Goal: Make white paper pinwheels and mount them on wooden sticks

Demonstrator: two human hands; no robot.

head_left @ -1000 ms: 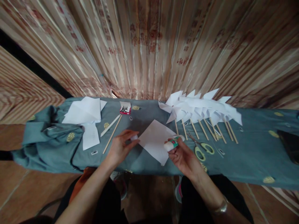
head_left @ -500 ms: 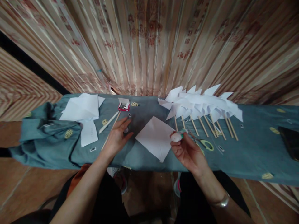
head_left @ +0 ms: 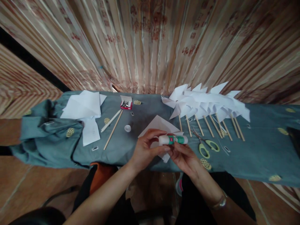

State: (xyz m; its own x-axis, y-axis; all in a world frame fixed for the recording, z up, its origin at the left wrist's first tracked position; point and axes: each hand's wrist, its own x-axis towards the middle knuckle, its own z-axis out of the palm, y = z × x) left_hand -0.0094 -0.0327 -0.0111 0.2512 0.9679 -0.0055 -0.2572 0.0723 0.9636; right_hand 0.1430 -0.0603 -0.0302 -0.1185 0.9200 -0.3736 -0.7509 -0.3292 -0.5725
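A white and green glue stick (head_left: 172,139) lies sideways between both hands, above a white square of paper (head_left: 159,125) on the blue-grey cloth. My left hand (head_left: 147,147) pinches its white left end with thumb and fingers. My right hand (head_left: 182,156) grips its green right part from below. Its small white cap (head_left: 127,128) sits on the cloth to the left, apart from both hands.
A row of white paper pinwheels on wooden sticks (head_left: 206,106) lies at the back right. Green-handled scissors (head_left: 207,147) rest right of my hands. A stack of white sheets (head_left: 83,107), two loose sticks (head_left: 112,125) and a small red box of pins (head_left: 126,104) lie left.
My left hand set the cap down on the cloth and came back right to the glue stick. The glue stick turned sideways, now held by both hands.
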